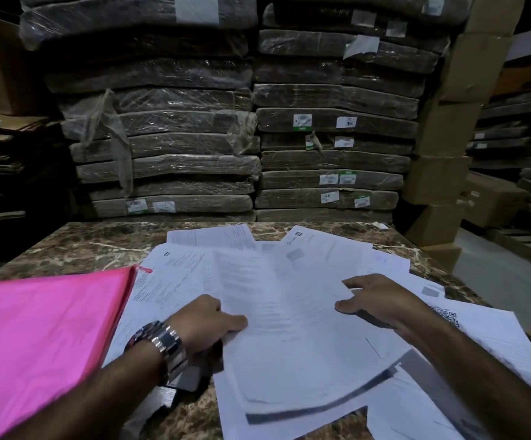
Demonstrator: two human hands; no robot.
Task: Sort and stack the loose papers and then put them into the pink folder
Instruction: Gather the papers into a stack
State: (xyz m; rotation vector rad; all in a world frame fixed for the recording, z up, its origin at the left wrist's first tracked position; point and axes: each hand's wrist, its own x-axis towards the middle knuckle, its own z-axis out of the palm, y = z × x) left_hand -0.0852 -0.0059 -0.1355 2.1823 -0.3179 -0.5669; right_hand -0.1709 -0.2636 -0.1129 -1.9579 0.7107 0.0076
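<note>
Sorting barely begun: loose white printed papers (289, 281) fanned unstacked across brown marbled tabletop (77, 246), right of closed pink plastic folder (42, 338). Left hand (207, 325) pinching 1 sheet's edge; right hand (375, 303) spread flat on it.

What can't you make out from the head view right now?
- Printed text on the loose papers: blurred, too small.
- Pink folder: left side cut off by the frame edge.
- Left hand fingers: hidden under the sheet.
- Dark item below the left wrist: covered, unidentifiable.
</note>
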